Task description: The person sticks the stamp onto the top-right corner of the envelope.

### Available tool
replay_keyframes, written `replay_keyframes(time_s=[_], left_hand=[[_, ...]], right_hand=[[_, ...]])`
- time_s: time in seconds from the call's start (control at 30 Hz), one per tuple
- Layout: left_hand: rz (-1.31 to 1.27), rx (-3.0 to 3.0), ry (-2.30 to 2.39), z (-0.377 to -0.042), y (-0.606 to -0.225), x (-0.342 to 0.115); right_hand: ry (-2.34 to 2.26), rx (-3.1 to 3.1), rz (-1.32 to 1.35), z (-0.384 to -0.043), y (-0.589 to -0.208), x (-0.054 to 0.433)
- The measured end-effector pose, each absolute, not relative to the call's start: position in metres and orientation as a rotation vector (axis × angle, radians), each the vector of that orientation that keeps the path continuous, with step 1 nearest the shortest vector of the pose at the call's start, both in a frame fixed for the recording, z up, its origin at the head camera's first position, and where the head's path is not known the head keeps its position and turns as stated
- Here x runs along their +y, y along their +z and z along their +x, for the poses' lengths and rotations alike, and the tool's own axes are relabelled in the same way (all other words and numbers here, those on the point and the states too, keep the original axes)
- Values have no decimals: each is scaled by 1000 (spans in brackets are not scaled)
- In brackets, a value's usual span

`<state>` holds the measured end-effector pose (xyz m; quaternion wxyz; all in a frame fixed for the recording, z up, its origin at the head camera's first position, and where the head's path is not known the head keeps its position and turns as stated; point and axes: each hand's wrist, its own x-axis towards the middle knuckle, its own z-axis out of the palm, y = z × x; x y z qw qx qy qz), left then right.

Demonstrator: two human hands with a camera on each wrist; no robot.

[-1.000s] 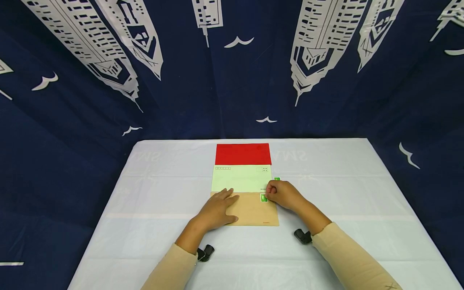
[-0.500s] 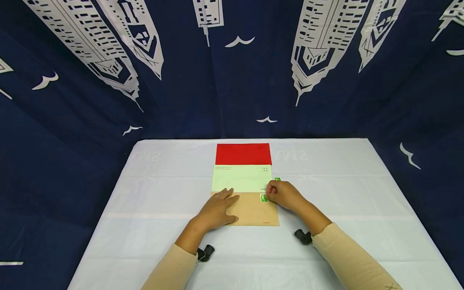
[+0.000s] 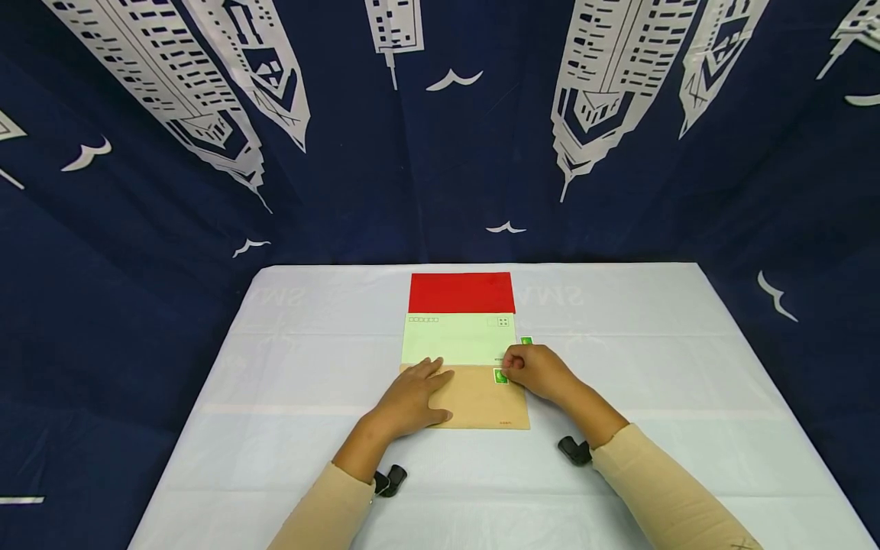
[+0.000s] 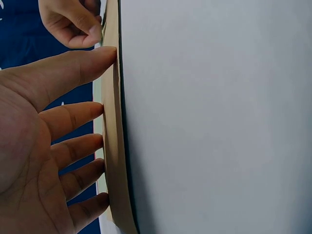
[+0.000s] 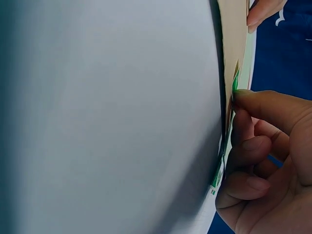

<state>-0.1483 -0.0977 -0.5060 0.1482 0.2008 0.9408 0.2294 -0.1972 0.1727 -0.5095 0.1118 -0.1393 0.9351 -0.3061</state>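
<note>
My left hand (image 3: 411,399) rests with spread fingers on the left part of a tan envelope (image 3: 481,406). In the left wrist view, its fingertips touch the paper, thumb near the closest edge. At the envelope's upper right corner, my right hand (image 3: 539,372) pinches a small green stamp (image 3: 500,376) with a white border. Seen from the right wrist, the stamp (image 5: 236,82) stands tilted up from the tan paper under the thumb; the other fingers are curled. Part of the stamp is hidden by the fingers.
Beyond the tan envelope lie a pale green envelope (image 3: 457,338) and a red envelope (image 3: 461,293), in a column. Another green stamp (image 3: 526,341) shows just past the right hand. All lie on a white-covered table (image 3: 289,397), with a dark blue printed cloth (image 3: 344,191) behind.
The right hand has shifted very slightly toward the near side, still pinching the stamp. The left hand and the envelopes have stayed in place.
</note>
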Motion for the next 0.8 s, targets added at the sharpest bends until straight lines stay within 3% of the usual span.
replay_keyframes(time_s=[0.8], left_hand=[[577, 2702, 649, -148, -503, -96]], right_hand=[[-870, 2722, -435, -189, -507, 172]])
